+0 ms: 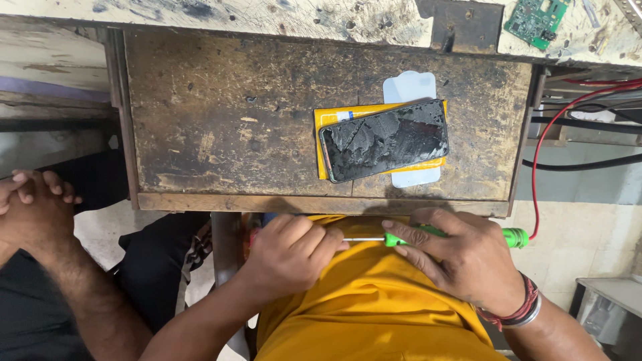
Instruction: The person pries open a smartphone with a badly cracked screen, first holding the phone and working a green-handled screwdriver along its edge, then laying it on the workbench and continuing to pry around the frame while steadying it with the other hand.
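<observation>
Your right hand [461,257] grips the green screwdriver [428,236] at 6 o'clock, below the surface [221,127] edge. Your left hand [291,254] is clenched around its metal tip. Cracked phone [384,140] lies at centre on a yellow card [324,119].

A single head-worn view looks steeply down, close over the person's lap and the worn counter [221,134]; its far edge probably lies at the frame's top.

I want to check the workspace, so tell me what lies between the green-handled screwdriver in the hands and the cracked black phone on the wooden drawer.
In the head view, only bare scuffed wood and the front edge of the wooden drawer lie between the green-handled screwdriver and the cracked black phone.
</observation>
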